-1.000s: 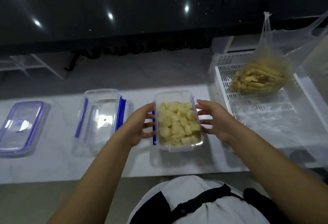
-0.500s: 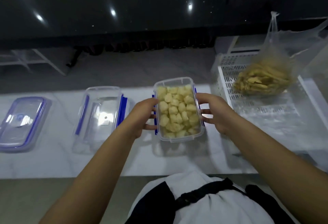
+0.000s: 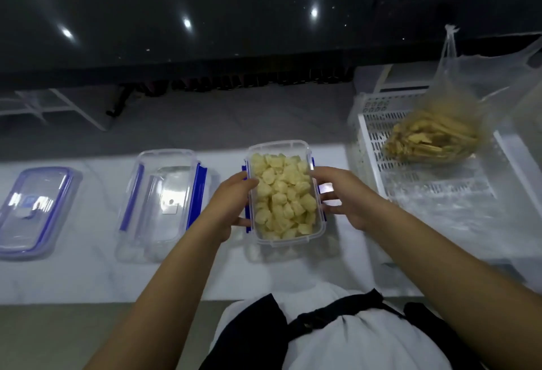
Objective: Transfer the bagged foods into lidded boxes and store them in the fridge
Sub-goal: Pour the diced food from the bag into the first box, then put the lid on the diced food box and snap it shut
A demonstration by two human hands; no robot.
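Note:
A clear plastic box (image 3: 278, 145) with blue side clips is filled with pale yellow food chunks (image 3: 283, 196). It sits mid-counter, and its shadow suggests it is raised slightly off the surface. My left hand (image 3: 228, 205) grips its left long side and my right hand (image 3: 346, 196) grips its right long side, fingers over the clips. A clear bag of yellowish sticks (image 3: 434, 138) lies in a white perforated tray (image 3: 378, 164) on the right.
An empty clear box with blue clips (image 3: 164, 202) stands left of the filled box. Further left lies a blue-rimmed lid (image 3: 32, 211). The white marble counter (image 3: 88, 275) ends at a front edge near my body. A dark glossy wall rises behind.
Both hands have closed on the sides of the filled box, which has shifted a little away from me and seems lifted. The other items have not moved.

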